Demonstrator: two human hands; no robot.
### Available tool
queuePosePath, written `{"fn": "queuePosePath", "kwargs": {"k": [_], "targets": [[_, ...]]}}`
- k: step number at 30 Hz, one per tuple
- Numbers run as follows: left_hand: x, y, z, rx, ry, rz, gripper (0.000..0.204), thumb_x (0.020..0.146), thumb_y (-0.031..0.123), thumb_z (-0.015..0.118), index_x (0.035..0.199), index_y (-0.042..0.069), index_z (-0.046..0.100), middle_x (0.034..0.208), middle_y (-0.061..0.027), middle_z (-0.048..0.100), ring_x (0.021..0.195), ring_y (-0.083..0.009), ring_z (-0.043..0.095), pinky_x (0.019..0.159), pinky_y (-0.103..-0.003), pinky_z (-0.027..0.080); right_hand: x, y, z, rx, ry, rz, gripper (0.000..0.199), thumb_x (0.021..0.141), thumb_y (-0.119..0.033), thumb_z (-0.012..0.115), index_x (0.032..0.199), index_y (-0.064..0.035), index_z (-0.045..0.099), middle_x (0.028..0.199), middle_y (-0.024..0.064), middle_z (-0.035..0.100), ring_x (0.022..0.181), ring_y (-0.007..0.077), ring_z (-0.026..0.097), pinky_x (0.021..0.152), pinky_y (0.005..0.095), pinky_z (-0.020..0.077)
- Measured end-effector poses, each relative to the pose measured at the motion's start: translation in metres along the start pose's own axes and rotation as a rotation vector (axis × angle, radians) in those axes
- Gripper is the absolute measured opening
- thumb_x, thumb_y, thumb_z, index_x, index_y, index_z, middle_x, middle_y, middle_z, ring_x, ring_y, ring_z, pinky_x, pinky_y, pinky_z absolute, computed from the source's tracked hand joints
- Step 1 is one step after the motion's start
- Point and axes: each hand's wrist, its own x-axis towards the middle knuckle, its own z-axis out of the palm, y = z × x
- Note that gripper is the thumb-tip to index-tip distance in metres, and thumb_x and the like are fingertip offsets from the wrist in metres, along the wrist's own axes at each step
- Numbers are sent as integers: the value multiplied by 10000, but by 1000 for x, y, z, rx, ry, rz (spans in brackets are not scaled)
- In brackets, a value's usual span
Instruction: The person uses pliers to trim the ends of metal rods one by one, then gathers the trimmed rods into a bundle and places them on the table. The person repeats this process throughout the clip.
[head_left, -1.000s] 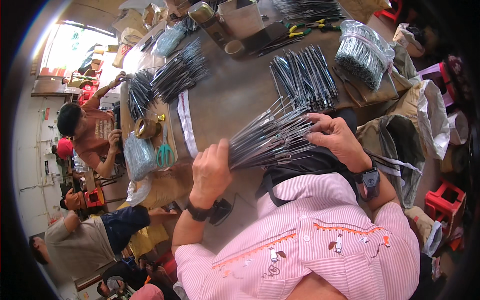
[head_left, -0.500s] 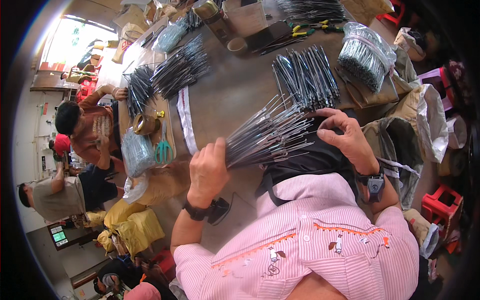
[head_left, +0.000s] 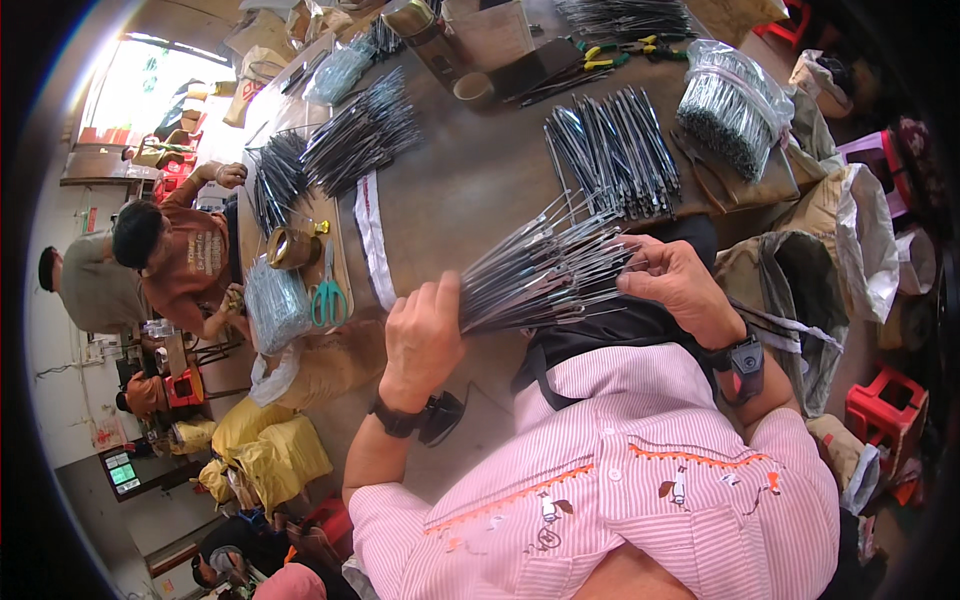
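Observation:
A fanned bundle of thin dark metal rods (head_left: 545, 270) lies across my lap, just off the brown table (head_left: 470, 170). My left hand (head_left: 422, 335) grips its near end, fingers wrapped over the rods. At the far end my right hand (head_left: 678, 285) clasps the bundle, thumb on top. A dark watch sits on each wrist. Just beyond my hands a laid-out batch of similar rods (head_left: 610, 150) rests on the table.
More rod piles (head_left: 360, 130) and a bagged bundle (head_left: 728, 108) lie on the table, with green scissors (head_left: 328, 295), a tape roll (head_left: 290, 248) and yellow-handled pliers (head_left: 600, 52). A person in an orange shirt (head_left: 180, 255) works at left. Sacks and red stools (head_left: 885, 415) stand at right.
The bundle has spread a little wider between my hands, which stayed in place. The people at the left have shifted about.

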Motion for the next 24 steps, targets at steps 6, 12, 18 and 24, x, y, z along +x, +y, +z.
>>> {"fn": "queuePosePath", "kwargs": {"k": [6, 12, 18, 24], "targets": [[0, 0, 2, -23, -45, -39, 722, 549, 23, 811, 1203, 37, 507, 874, -130, 596, 800, -343, 614, 709, -416, 483, 2, 0, 0, -18, 37, 22, 203, 811, -78, 724, 930, 86, 721, 1345, 141, 534, 983, 106, 587, 862, 244, 472], [1, 0, 7, -53, -59, -34, 698, 566, 15, 802, 1199, 41, 509, 865, -127, 595, 792, -344, 618, 702, -419, 490, 3, 0, -2, -67, 25, -4, 190, 794, -54, 706, 901, 103, 709, 1331, 155, 549, 987, 117, 591, 856, 247, 474], [3, 3, 6, -49, -57, -22, 672, 581, 11, 789, 1193, 40, 513, 858, -126, 592, 785, -344, 616, 700, -422, 490, 1, 1, -9, -111, 45, 1, 179, 793, -44, 702, 892, 104, 704, 1341, 155, 551, 965, 104, 598, 858, 241, 480], [6, 3, 2, -28, -72, -34, 683, 570, 9, 790, 1194, 41, 513, 859, -125, 585, 782, -341, 610, 698, -422, 483, 0, -5, -26, -58, 59, 74, 163, 814, -85, 727, 886, 60, 716, 1320, 153, 570, 966, 93, 603, 873, 233, 476]]}}
